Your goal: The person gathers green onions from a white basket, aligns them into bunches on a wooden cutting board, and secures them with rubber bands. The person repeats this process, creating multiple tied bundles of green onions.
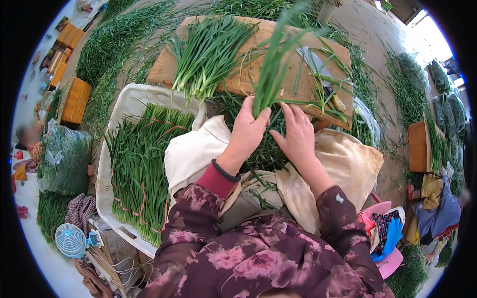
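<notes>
My left hand (250, 123) grips the lower end of an upright bunch of long green leafy stalks (272, 70), which look like Chinese chives; its top is blurred. Close by on the right, my right hand (297, 130) has its fingers apart, near a thin stalk at the board's edge. A larger pile of stalks (214, 56) lies on the left part of the wooden board (164, 70), cut ends towards me. On the board's right side rests a cleaver (316, 65) with a worn handle, loose stalks partly over it.
A white plastic basket (102, 178) at my left holds banded bundles (143, 182). Heaped greens (111, 52) cover floor areas. A small blue fan (70, 240) stands lower left, a pink stool (391, 262) lower right. A person (31, 139) is at the far left edge.
</notes>
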`<state>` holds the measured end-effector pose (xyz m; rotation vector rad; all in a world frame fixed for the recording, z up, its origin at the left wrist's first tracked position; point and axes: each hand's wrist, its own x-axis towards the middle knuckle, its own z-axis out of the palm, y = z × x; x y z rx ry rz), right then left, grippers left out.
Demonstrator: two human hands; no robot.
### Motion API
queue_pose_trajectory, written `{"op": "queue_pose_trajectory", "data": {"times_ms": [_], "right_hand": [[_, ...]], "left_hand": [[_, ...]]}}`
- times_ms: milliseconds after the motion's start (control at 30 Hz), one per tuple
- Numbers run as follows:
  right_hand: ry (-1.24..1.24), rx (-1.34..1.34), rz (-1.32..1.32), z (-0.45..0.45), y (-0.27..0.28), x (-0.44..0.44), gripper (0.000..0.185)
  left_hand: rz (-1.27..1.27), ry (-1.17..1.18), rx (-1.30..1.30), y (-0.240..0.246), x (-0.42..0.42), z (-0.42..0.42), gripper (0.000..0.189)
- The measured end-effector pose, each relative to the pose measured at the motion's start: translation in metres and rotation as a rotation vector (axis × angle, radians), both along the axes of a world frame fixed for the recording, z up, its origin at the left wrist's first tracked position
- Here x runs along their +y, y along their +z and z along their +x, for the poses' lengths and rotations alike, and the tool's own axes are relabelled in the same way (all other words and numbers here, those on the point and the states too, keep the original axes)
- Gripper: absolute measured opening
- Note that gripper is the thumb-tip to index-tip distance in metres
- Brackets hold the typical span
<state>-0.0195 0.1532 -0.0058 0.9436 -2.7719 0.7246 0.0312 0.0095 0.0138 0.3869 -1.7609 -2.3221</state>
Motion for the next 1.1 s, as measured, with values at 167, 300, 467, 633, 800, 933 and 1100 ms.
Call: {"op": "queue_pose_trajectory", "data": {"times_ms": [167,300,467,633,800,933,1100], "right_hand": [[0.157,0.416,0.159,-0.038,-0.023,-0.061,0.049],[0.257,0.45,0.156,-0.073,-0.029,-0.062,0.016],[0.25,0.182,-0.293,-0.137,0.003,-0.037,0.012],[-0.212,-0.481,-1.2,-0.263,0.065,0.04,0.053],[-0.412,-0.048,-0.487,-0.264,0.039,0.102,0.078],[-0.247,-0.237,-0.243,-0.213,0.01,0.13,0.035],[-0.263,-0.134,0.033,-0.169,0.0,0.126,0.029]], "left_hand": [[0.122,0.126,0.047,0.007,-0.008,0.0,0.015],[0.058,0.103,-0.015,-0.005,-0.006,-0.002,0.016],[-0.169,0.081,-0.027,-0.006,-0.01,0.002,0.023],[-0.641,0.2,0.024,0.035,-0.043,-0.025,0.035],[-1.054,0.363,-0.048,0.038,-0.138,-0.055,0.042],[-1.417,0.283,-0.437,0.024,-0.18,-0.06,0.044],[-1.542,0.213,-0.587,-0.003,-0.183,-0.057,0.046]]}}
